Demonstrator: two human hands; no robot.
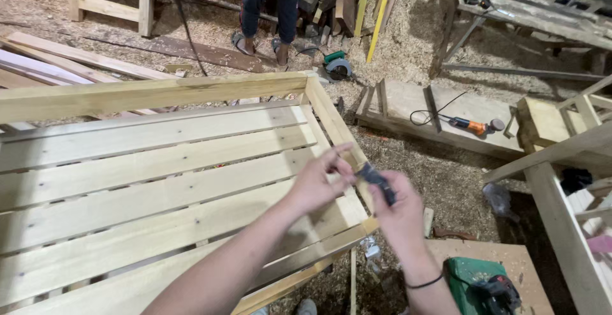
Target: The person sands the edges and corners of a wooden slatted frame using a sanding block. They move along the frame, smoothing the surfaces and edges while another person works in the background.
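Observation:
My right hand (400,214) grips a small dark tool or object (376,182) above the right corner of a pale slatted wooden frame (159,181). My left hand (319,180) reaches across to it, with fingertips pinching at the object's upper end near the frame's side rail (331,121). What the dark object is exactly cannot be told. A black band sits on my right wrist.
Sawdust covers the floor. Another person's legs (271,3) stand at the back. An orange power tool (475,125) lies on a board to the right, a circular saw (336,66) sits behind the frame, and a green power tool (484,286) rests at bottom right. Wooden frames stand to the right.

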